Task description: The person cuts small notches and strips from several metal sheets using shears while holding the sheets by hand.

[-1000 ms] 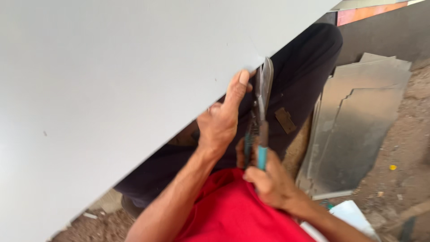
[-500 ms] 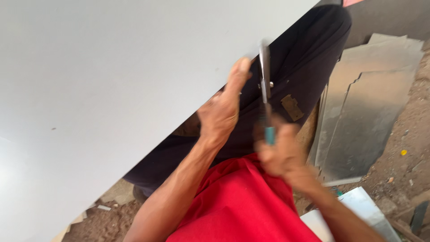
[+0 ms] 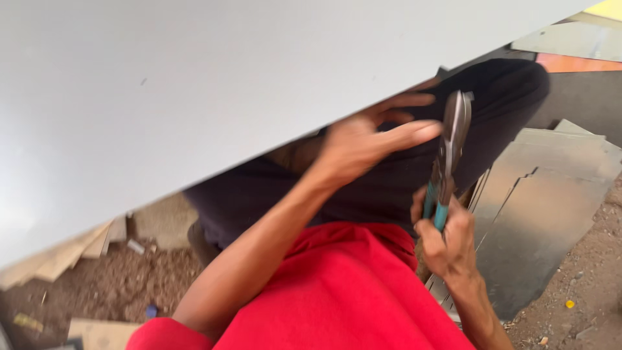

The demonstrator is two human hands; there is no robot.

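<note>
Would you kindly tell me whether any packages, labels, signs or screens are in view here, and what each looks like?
None can be made out: only a plain grey sheet, teal-handled snips in the right hand, and bare metal offcuts on the ground.

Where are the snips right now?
In the head view, right of centre: the snips are in the right hand, blades up beside the left hand, under the grey sheet's edge.

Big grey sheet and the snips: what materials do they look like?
Grey sheet: likely thin sheet metal, matte painted or coated; flat, even surface, crisp straight edge. Snips in the right hand: bare dull steel blades, teal handle grips, probably plastic or rubber.
</note>
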